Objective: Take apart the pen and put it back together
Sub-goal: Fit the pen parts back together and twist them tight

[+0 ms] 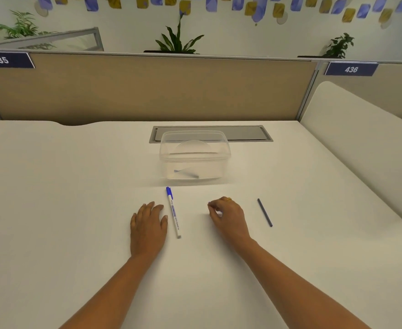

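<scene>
left hand: palm down, flat on the desk, fingers straight and close together, holding nothing; thumb side just beside the marker pen, contact not determinable
right hand: resting on the desk, fingers curled, tips drawn in toward the thumb; a small bluish speck shows at the fingertips, but whether anything is pinched cannot be told
ring: gold, on a finger of the right hand
marker pen: white printed barrel, blue cap at the far end; lying flat on the desk between the two hands, nearer the left hand, apart from the right hand
dark rod: thin, straight, blue-grey; lying on the desk to the right of the right hand, apart from it and well apart from the marker pen
clear plastic container: lidded, standing just beyond the cap end of the marker pen; blurred contents, not identifiable
cable hatch: grey, recessed in the desk behind the clear plastic container
desk: white surface
partition: tan panel along the far edge of the desk, with number plates 435 and 436
</scene>
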The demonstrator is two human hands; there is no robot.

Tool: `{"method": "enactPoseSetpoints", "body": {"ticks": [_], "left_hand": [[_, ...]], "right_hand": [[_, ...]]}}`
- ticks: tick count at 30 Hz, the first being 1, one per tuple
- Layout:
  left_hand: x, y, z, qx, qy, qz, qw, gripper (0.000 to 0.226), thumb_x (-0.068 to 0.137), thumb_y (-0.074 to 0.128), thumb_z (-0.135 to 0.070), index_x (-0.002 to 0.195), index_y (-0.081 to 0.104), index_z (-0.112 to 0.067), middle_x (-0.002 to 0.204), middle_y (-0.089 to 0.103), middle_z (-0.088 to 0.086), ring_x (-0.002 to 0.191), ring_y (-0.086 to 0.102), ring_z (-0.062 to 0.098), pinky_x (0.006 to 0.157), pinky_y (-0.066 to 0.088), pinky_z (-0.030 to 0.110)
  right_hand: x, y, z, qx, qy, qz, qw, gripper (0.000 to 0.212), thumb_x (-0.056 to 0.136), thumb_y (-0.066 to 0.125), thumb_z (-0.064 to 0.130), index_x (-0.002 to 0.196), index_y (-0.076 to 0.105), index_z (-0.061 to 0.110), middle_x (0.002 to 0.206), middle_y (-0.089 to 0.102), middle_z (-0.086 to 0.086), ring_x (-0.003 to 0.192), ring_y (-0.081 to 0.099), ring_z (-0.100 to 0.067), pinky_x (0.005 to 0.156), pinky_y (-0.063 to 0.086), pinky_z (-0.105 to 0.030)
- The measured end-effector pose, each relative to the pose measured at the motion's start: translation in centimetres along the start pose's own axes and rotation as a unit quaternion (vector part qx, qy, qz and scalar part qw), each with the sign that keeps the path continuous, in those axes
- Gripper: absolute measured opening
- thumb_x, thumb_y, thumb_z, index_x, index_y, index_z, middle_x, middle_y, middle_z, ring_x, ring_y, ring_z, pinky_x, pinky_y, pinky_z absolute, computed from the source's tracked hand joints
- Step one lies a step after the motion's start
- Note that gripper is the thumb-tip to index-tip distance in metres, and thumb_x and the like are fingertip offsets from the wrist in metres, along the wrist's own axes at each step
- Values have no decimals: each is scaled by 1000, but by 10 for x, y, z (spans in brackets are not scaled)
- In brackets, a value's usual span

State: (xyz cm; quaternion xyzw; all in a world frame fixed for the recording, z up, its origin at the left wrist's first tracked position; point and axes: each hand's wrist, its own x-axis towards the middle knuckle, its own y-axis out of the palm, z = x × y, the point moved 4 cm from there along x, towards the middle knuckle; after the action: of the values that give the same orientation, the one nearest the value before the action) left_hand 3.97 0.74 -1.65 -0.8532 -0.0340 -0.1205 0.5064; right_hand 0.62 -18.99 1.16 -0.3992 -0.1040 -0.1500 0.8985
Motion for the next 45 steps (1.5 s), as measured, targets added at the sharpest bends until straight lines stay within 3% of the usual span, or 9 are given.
{"method": "enactPoseSetpoints", "body": {"ticks": [5,12,19,24,27,32,36,39,45], "left_hand": [[-6,0,-3,1,0,7,1000,33,91,46,-20,123,47,-11,140,41,12,132,28,26,110,16,45],[-7,1,-5,9,5,12,1000,34,91,46,-19,124,47,-10,140,41,13,132,29,27,110,17,46],[-14,-1,-5,4,13,13,1000,33,92,45,-18,124,47,-11,140,41,12,132,29,27,110,17,46],[-15,-2,-4,-5,19,16,1000,34,92,45,-17,125,47,-13,140,41,13,132,29,28,109,17,45],[-14,-4,-4,-10,27,15,999,35,91,47,-16,126,46,-14,138,44,11,132,29,29,108,18,46],[-12,-8,-12,-9,90,11,996,41,89,47,-5,125,46,-24,135,46,9,125,40,22,104,20,51],[-8,-7,-22,4,199,44,979,49,86,42,4,123,50,-28,137,44,9,127,39,20,106,16,52],[-4,-9,-28,39,263,72,961,39,87,38,-5,113,59,-26,136,45,8,129,36,20,106,13,55],[4,-13,-30,76,323,89,939,25,76,64,-2,87,70,-23,113,64,11,111,56,26,99,26,60]], "right_hand": [[-12,-16,-12,-45,15,2,999,17,87,51,8,94,66,4,91,65,-13,90,57,-26,72,40,-26],[-12,-53,-42,-75,115,-41,990,29,85,45,-2,110,59,1,120,60,-15,117,49,-28,93,39,-31],[-21,-62,-59,-79,192,-44,977,28,85,45,-1,111,56,-3,113,60,-20,111,49,-34,85,40,-33],[-23,-63,-64,-95,220,-45,970,25,88,37,0,65,47,5,81,56,-20,81,45,-31,65,28,-31],[-22,-65,-65,-103,206,-52,972,29,91,35,2,64,34,15,73,45,-11,75,36,-24,66,24,-28],[-16,-64,-66,-48,223,-44,973,28,83,36,-7,92,62,2,102,60,-19,95,51,-31,72,28,-24],[-12,-60,-48,-31,192,-39,980,34,84,37,-10,101,65,-3,113,56,-19,104,52,-31,64,24,-17],[-11,-52,-32,-44,152,-17,987,36,86,35,-9,106,64,1,117,56,-15,108,52,-28,75,29,-16],[-15,-38,-4,-74,45,-20,996,49,77,42,-18,107,65,13,113,63,-9,106,53,-28,79,32,-26]]}}
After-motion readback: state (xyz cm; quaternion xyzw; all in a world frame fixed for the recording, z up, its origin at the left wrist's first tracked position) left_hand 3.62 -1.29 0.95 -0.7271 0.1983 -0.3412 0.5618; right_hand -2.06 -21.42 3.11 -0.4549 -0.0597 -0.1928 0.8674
